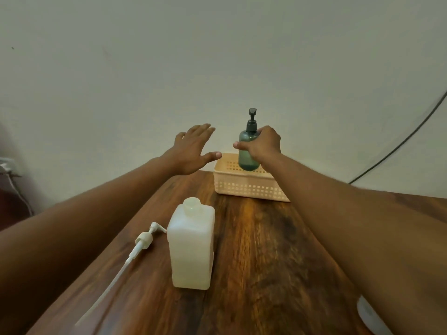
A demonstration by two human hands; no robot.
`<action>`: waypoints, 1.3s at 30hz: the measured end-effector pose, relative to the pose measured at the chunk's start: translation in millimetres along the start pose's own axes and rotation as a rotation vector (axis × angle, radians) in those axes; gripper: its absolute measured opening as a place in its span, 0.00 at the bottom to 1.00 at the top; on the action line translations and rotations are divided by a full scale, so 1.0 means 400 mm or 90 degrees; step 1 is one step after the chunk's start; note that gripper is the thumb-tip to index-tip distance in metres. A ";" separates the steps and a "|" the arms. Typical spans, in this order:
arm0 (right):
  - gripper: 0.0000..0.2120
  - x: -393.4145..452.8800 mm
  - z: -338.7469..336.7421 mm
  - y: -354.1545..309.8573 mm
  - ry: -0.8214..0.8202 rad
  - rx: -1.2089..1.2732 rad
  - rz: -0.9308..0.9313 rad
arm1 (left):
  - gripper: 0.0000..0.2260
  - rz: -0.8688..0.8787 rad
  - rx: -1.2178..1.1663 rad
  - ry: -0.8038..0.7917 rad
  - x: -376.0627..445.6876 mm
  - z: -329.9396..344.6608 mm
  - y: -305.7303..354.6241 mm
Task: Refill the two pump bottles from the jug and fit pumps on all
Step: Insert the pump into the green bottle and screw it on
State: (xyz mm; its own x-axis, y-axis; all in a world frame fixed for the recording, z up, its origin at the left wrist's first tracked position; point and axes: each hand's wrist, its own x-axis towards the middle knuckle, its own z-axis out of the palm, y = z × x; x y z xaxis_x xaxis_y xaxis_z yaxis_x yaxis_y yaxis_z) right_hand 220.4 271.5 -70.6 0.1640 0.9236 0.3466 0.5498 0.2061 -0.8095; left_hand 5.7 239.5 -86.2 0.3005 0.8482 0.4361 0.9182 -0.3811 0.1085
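Green bottle (247, 151), dark pump fitted, upright over basket (244, 187).
Right hand (262, 145) grips it, hiding one side; left hand (193, 151) open, fingers spread; jug (191, 247) uncapped.

A cream perforated plastic basket (244, 187) is sitting at the far end of a dark wooden table (266, 250), close to a plain pale wall (169, 56). A black cable (399, 143) is curving down that wall on the right. At the left edge, a white cord (18, 189) is hanging down.
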 end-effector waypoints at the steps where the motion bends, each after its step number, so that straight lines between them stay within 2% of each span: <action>1: 0.31 0.022 0.017 0.006 -0.002 -0.010 0.004 | 0.37 -0.001 -0.006 0.001 0.011 0.016 -0.016; 8: 0.33 0.114 0.152 0.064 -0.055 -0.107 0.017 | 0.34 -0.013 -0.007 -0.007 0.068 0.105 -0.097; 13: 0.31 0.155 0.209 0.096 -0.085 -0.143 0.038 | 0.34 -0.005 -0.011 -0.003 0.096 0.148 -0.118; 22: 0.30 0.210 0.274 0.126 -0.088 -0.166 0.051 | 0.32 -0.021 -0.026 -0.006 0.128 0.188 -0.125; 31: 0.36 0.202 0.259 0.109 -0.141 -0.214 0.043 | 0.32 -0.055 -0.043 -0.004 0.094 0.158 -0.130; 36: 0.34 0.163 0.189 0.076 -0.164 -0.231 0.024 | 0.33 -0.062 -0.055 0.009 0.046 0.105 -0.100; 39: 0.39 0.127 0.134 0.058 -0.168 -0.234 -0.011 | 0.33 -0.061 -0.062 0.014 -0.002 0.063 -0.074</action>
State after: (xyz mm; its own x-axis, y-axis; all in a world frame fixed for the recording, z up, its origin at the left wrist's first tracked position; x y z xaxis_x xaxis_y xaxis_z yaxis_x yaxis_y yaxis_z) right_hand 197.5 340.5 -97.1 -0.0353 0.9818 0.1868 0.8131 0.1369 -0.5659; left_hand -15.1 259.5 -112.3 0.2062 0.8745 0.4390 0.9127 -0.3336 0.2359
